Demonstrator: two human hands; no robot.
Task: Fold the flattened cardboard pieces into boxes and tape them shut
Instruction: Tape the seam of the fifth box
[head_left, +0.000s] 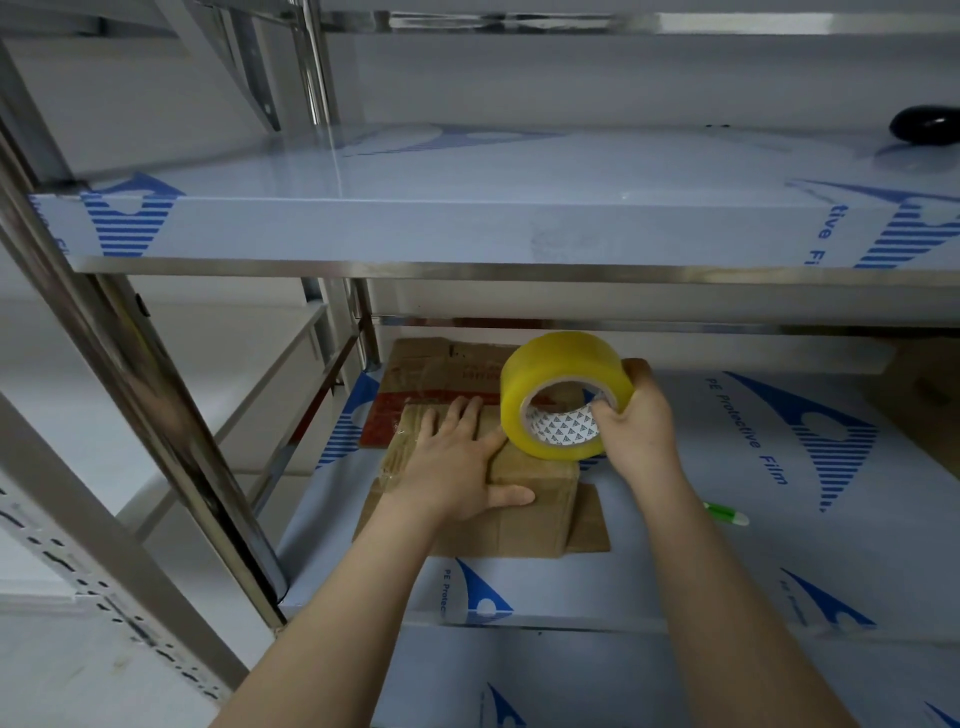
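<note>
- Left hand (457, 462) is lying flat, fingers spread, pressing the cardboard box (524, 499) near the shelf's (701, 571) left edge.
- Right hand (636, 421) is gripping the yellow tape roll (558, 379), touching the box top.

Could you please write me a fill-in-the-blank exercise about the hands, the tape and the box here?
1. The tape roll gripped by the right hand is ____ in colour.
2. The left hand presses on the ____ of the cardboard box.
3. The pen-like object lying right of the box is white and ____.
Missing words: yellow, top, green.
</note>
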